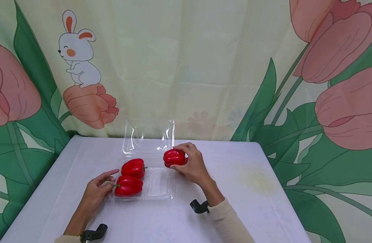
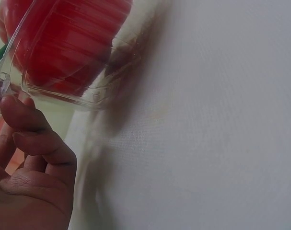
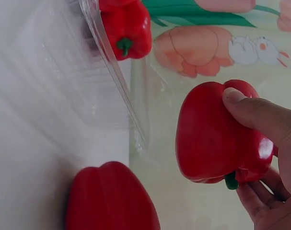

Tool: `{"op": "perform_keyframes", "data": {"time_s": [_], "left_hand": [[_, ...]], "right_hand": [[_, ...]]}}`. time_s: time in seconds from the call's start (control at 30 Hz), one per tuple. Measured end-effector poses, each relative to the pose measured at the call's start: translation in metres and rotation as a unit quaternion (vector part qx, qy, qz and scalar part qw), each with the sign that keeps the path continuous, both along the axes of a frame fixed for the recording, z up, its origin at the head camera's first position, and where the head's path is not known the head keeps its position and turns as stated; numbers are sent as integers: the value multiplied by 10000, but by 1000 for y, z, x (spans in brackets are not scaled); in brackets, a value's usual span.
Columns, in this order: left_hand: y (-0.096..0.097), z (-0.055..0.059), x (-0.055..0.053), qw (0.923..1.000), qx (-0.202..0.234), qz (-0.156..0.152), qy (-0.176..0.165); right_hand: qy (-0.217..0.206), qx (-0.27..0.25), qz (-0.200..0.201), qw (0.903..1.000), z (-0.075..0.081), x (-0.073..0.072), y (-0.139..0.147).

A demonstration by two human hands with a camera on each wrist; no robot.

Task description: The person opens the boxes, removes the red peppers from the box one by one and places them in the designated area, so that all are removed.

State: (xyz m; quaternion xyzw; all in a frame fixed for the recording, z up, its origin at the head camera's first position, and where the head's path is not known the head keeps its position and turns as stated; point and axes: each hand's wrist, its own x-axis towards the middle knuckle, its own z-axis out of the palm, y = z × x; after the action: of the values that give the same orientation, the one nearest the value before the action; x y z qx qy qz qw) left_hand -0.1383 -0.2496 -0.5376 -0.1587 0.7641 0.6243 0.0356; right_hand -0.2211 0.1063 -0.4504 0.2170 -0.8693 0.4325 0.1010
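Note:
A clear plastic clamshell box lies on the table with its lid raised at the back. Two red bell peppers lie in its left half, a rear one and a front one. At the box's left edge, my left hand pinches the rim with bent fingers. My right hand grips a third red bell pepper between thumb and fingers, raised above the box's right rear corner. Below it, another red bell pepper rests on the table, mostly hidden by my hand in the head view.
A white cloth covers the table. Behind it hangs a curtain printed with tulips and a rabbit. Black camera mounts, left and right, sit on both wrists.

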Motion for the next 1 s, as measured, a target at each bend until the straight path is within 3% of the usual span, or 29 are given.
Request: {"op": "perform_keyframes", "data": {"time_s": [0.33,0.63,1.0], "left_hand": [[-1,-1,1,10000,53,1,58],[-1,-1,1,10000,46,14,-18],[-2,-1,2,9999,15,-50,118]], "right_hand": [[-62,70,-485,9988,-1,-2,27],[-61,235,-733,9970,-2,-3,52],[-51,453,-1015,9938,-7,-5,86]]}}
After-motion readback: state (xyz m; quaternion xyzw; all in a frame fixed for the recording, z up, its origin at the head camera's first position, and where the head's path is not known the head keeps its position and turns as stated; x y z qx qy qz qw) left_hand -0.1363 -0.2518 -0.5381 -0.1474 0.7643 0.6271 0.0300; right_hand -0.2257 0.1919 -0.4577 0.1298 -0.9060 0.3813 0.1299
